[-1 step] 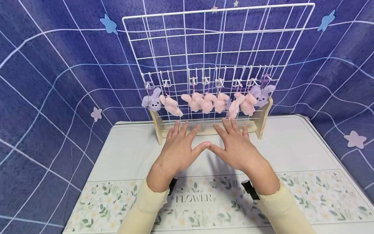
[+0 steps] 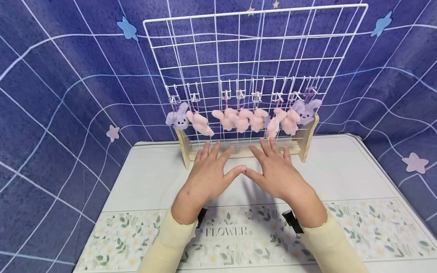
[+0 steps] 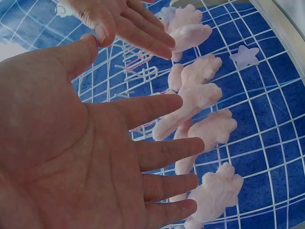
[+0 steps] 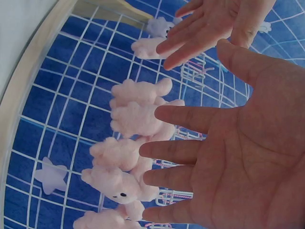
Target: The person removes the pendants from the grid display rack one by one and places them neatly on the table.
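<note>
Both hands hover with spread, straight fingers in front of a white wire grid rack [image 2: 250, 60], thumb tips meeting in the middle. The left hand [image 2: 211, 170] and the right hand [image 2: 274, 170] hold nothing. Behind the fingertips, a row of small plush keychains hangs from hooks on the grid. At the row's left end is a purple plush rabbit [image 2: 178, 118]; another purple plush rabbit [image 2: 306, 112] is at the right end. Between them hang several pink plush toys, such as a pink plush [image 2: 200, 124] near the left. In the right wrist view, one pink plush [image 4: 112, 183] shows its eyes.
Wooden feet [image 2: 308, 138] hold the grid upright at the back of a white table [image 2: 150, 174]. A floral strip with the word FLOWER [image 2: 227, 232] crosses the table's front. Blue cloth [image 2: 68, 132] with line and star prints surrounds the table. Black straps [image 2: 291, 221] sit at the wrists.
</note>
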Demonstrator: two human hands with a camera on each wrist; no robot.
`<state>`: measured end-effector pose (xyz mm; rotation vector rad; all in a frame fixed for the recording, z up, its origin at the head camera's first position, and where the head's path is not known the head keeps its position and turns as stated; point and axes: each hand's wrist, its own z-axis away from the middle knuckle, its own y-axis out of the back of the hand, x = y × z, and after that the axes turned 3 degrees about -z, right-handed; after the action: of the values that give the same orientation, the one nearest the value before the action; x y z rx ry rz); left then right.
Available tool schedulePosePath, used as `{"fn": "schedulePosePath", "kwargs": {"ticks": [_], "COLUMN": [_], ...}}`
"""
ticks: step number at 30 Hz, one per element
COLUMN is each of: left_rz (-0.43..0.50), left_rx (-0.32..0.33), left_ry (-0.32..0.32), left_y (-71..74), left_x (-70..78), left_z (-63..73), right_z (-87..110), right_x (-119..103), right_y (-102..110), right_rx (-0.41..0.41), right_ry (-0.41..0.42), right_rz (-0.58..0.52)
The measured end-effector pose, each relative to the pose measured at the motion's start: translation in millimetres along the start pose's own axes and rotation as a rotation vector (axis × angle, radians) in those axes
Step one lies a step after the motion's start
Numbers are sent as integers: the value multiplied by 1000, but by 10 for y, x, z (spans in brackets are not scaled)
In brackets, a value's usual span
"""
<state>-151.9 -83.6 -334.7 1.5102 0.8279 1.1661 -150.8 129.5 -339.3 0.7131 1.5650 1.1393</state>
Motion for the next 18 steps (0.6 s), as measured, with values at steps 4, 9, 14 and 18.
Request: {"fn": "schedulePosePath", "kwargs": {"ticks": [4, 9, 14, 18], "left_rz": [-7, -8, -5, 10], "left_rx": [2, -6, 0, -1], "left_ry": [6, 28, 27, 40], "left_y": [3, 8, 9, 1], "left_x": [-3, -18, -30, -37], "left_z": [-5, -6, -15, -19], "right_z": [-6, -12, -25, -37], "right_x": [3, -8, -13, 12], "right_y": [-17, -35, -16, -5], "right_rx": [6, 12, 14, 9], "right_ry": [-4, -14, -22, -35], "right_rz": [3, 11, 8, 3]}}
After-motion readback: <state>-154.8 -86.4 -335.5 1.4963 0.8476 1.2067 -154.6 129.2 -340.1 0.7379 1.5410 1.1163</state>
